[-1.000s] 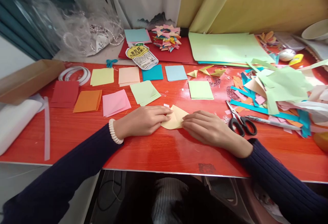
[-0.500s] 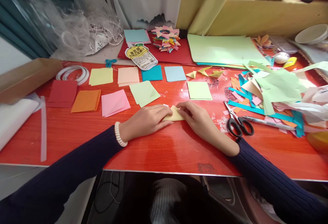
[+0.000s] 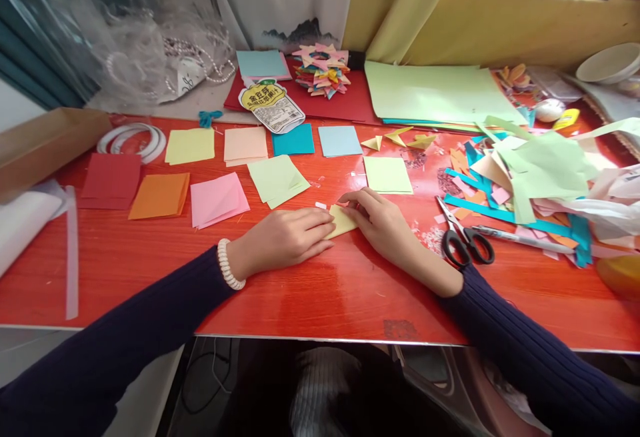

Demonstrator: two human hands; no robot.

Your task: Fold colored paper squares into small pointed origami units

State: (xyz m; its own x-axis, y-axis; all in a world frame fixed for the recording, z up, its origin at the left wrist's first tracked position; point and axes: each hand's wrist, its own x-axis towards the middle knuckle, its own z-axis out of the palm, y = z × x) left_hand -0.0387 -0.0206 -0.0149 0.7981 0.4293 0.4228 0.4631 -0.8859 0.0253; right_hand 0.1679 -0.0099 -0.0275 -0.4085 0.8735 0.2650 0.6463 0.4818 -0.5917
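Observation:
A small folded piece of pale yellow paper [image 3: 342, 222] lies on the red table in front of me, with part of it hidden under my fingers. My left hand [image 3: 287, 237], a beaded band at its wrist, holds the paper's left end down with its fingers close together. From the other side my right hand [image 3: 377, 224] has thumb and bent fingers closed on the right end. Small folded yellow pieces [image 3: 399, 137] lie farther back. To the right of my right hand is a pair of black-handled scissors [image 3: 463, 240], its blades nearly together.
Square paper stacks, among them pink [image 3: 219, 200], orange [image 3: 160, 195] and light green [image 3: 388, 176], lie beyond my hands. Paper scraps [image 3: 540, 164] and a pen [image 3: 523, 239] are at the right. A star-shaped paper stack [image 3: 323, 70] stands behind. A cardboard box [image 3: 55, 140] is at left.
The folded paper is turned slightly, its right end now higher. My left fingers lie flatter at its left end, and the right fingers have shifted along the upper edge.

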